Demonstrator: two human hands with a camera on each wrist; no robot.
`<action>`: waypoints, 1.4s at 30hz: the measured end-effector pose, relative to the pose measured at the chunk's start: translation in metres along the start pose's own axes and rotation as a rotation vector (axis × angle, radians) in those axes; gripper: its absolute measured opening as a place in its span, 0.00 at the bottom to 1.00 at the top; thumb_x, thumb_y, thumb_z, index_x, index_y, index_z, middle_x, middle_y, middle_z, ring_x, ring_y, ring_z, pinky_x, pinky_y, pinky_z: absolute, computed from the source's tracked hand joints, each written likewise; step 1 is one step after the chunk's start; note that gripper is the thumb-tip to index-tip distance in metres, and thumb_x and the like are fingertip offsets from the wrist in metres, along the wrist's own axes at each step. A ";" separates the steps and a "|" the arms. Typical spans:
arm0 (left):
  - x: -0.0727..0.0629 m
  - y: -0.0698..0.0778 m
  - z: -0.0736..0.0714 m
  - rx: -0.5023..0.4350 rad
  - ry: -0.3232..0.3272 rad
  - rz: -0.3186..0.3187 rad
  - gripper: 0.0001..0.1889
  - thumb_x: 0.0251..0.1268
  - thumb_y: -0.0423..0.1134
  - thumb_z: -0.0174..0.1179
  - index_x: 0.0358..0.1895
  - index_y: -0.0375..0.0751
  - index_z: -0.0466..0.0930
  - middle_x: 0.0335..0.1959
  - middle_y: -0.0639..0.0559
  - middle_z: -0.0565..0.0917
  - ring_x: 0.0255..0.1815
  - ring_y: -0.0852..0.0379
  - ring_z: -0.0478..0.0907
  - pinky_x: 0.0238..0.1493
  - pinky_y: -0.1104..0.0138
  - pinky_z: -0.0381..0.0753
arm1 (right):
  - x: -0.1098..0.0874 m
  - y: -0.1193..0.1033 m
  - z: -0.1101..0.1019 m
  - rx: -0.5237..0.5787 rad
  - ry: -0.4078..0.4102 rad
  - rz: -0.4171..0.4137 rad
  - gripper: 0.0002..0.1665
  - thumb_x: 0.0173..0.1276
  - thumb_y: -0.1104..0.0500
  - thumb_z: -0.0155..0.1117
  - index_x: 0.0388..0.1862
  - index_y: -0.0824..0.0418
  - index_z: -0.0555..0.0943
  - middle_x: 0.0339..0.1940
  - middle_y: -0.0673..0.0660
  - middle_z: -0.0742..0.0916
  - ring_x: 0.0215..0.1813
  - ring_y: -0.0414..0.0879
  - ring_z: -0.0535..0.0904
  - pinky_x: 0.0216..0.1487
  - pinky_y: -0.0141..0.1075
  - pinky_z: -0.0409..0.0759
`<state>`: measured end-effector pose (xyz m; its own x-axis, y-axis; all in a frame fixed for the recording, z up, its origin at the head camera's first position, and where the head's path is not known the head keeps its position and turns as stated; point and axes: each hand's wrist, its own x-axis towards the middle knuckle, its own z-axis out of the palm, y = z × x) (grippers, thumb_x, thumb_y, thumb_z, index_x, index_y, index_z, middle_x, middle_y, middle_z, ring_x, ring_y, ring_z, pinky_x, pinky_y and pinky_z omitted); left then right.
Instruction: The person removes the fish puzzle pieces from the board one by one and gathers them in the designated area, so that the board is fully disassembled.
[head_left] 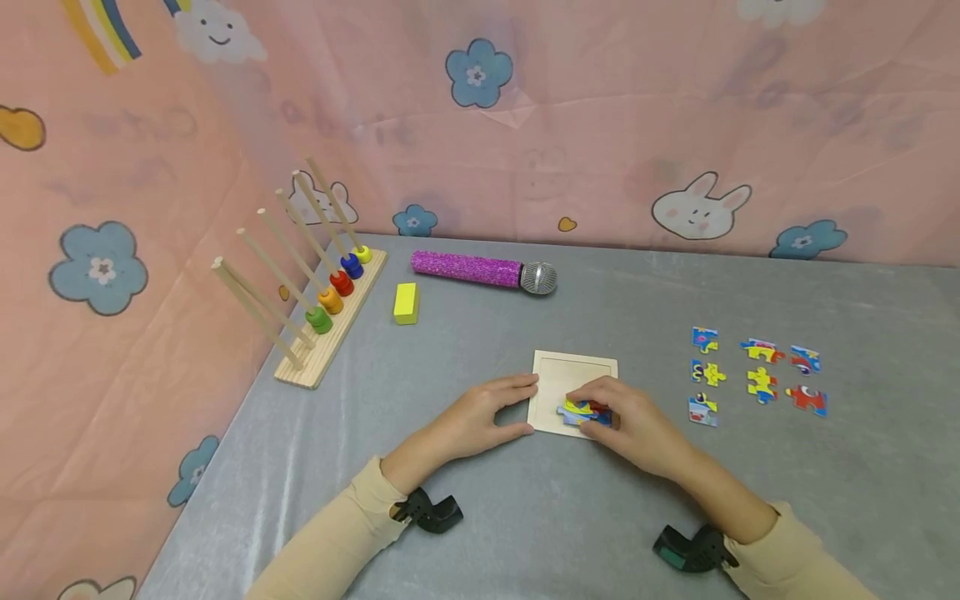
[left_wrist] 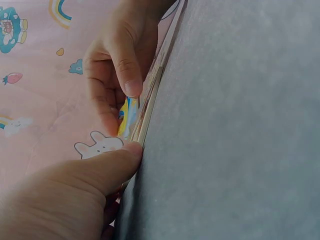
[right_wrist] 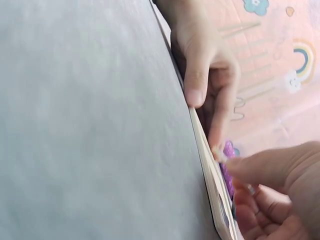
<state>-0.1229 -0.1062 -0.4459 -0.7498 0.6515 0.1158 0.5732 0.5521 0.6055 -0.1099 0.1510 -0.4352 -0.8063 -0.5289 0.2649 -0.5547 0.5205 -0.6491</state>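
My left hand (head_left: 480,417) rests at the left edge of a square wooden puzzle tray (head_left: 549,375), thumb by its lower corner and fingers higher up. In the left wrist view, the left thumb (left_wrist: 112,167) presses on the tray's edge. Over the tray's lower right part, my right hand (head_left: 637,425) pinches a colourful jigsaw piece (head_left: 573,414) between thumb and fingers. The left wrist view shows that piece (left_wrist: 131,114) tilted up, blue and yellow. The right hand's fingers hide part of the tray and the picture beneath.
Several loose jigsaw pieces (head_left: 761,385) lie to the right on the grey tabletop. Behind the tray are a purple glitter microphone (head_left: 468,267) and a yellow block (head_left: 407,303). At the far left stands a wooden peg rack (head_left: 330,342) with coloured rings and tall pegs.
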 end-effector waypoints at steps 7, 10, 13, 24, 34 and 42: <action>0.000 0.000 0.001 0.010 0.006 0.005 0.29 0.61 0.44 0.64 0.64 0.36 0.72 0.68 0.48 0.71 0.69 0.54 0.66 0.69 0.65 0.66 | -0.006 0.007 -0.019 0.048 -0.012 0.028 0.21 0.57 0.66 0.70 0.50 0.57 0.81 0.45 0.49 0.82 0.42 0.38 0.73 0.41 0.27 0.75; 0.000 0.000 0.001 0.012 0.005 -0.001 0.29 0.61 0.44 0.64 0.64 0.36 0.72 0.67 0.48 0.71 0.69 0.54 0.66 0.69 0.65 0.66 | -0.013 0.012 -0.029 0.015 -0.004 0.045 0.21 0.57 0.65 0.70 0.51 0.55 0.81 0.47 0.49 0.82 0.43 0.35 0.74 0.45 0.24 0.75; 0.000 0.001 0.000 0.005 0.007 -0.007 0.29 0.61 0.44 0.64 0.64 0.36 0.72 0.68 0.48 0.71 0.69 0.53 0.66 0.69 0.64 0.66 | -0.023 0.019 -0.040 -0.008 0.018 0.045 0.21 0.57 0.66 0.70 0.51 0.56 0.81 0.48 0.50 0.83 0.45 0.34 0.74 0.44 0.21 0.74; 0.000 0.002 0.001 -0.003 0.002 -0.017 0.29 0.61 0.43 0.65 0.64 0.36 0.72 0.67 0.48 0.71 0.69 0.53 0.66 0.69 0.63 0.67 | -0.074 0.053 -0.085 0.024 0.123 0.082 0.27 0.52 0.75 0.69 0.52 0.61 0.80 0.49 0.44 0.81 0.51 0.27 0.73 0.51 0.11 0.69; 0.000 0.001 0.001 -0.001 0.012 -0.009 0.29 0.61 0.43 0.64 0.64 0.36 0.71 0.68 0.48 0.71 0.69 0.53 0.66 0.69 0.63 0.67 | -0.106 0.079 -0.108 0.044 0.198 0.139 0.27 0.50 0.81 0.65 0.50 0.67 0.80 0.48 0.39 0.79 0.51 0.26 0.72 0.49 0.09 0.68; 0.000 0.002 0.001 0.001 0.016 -0.004 0.29 0.61 0.43 0.65 0.64 0.36 0.72 0.67 0.47 0.71 0.69 0.53 0.66 0.69 0.63 0.67 | -0.118 0.091 -0.113 -0.023 0.162 0.190 0.26 0.49 0.78 0.69 0.48 0.63 0.82 0.43 0.37 0.78 0.43 0.24 0.72 0.46 0.09 0.67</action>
<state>-0.1216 -0.1049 -0.4453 -0.7574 0.6408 0.1257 0.5703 0.5553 0.6054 -0.0888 0.3363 -0.4455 -0.9180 -0.3063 0.2518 -0.3929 0.6167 -0.6821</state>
